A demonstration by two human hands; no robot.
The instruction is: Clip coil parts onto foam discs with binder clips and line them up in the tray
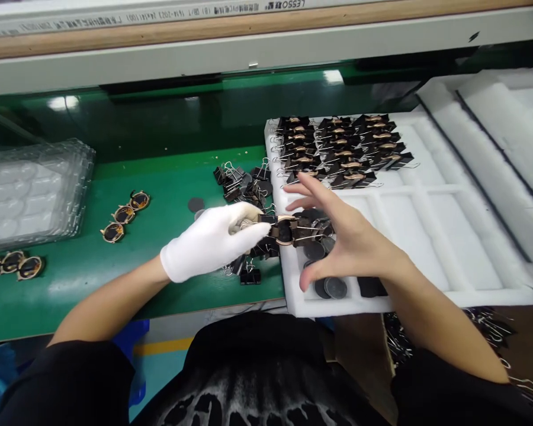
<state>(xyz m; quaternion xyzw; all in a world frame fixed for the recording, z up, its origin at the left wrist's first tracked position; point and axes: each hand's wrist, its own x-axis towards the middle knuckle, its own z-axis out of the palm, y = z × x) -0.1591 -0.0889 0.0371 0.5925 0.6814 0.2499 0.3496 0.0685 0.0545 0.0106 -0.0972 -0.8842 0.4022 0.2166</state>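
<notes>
My left hand [213, 239], in a white glove, pinches a small round gold-rimmed part with black binder clips on it [285, 229], held over the left edge of a white foam tray [430, 207]. My bare right hand [342, 236] is on the other side of the clipped part, fingers spread, touching its clip. Rows of finished clipped parts [342, 148] fill the tray's far-left compartments. Dark round discs [331, 287] lie in the near compartment under my right hand.
Loose binder clips [244, 183] lie on the green belt [160, 236] beside the tray. Unclipped gold-rimmed parts [124, 214] sit in short rows at left, near a stack of clear plastic trays [31, 192]. More foam trays [506, 130] stand at right.
</notes>
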